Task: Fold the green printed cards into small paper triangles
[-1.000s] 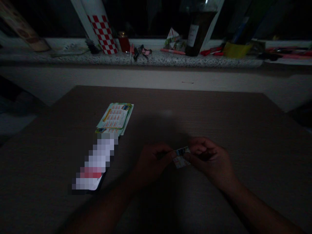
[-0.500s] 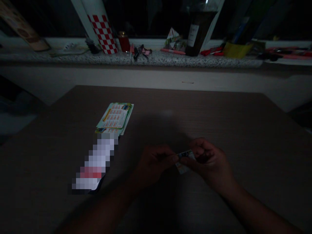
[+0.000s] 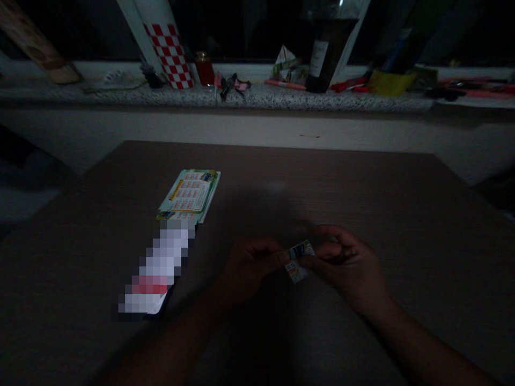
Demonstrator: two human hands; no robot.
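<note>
Pinching small folded printed paper piece (image 3: 298,261) between left hand (image 3: 249,268) and right hand (image 3: 348,265), both clamped on opposite edges, just above matte wood-grain surface (image 3: 362,182). Flat rectangular stack of printed cards (image 3: 191,194) lying well left.

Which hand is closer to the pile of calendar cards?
Left. The left hand is down-right of the calendar cards; the right hand is farther right. Both pinch a small card.
</note>
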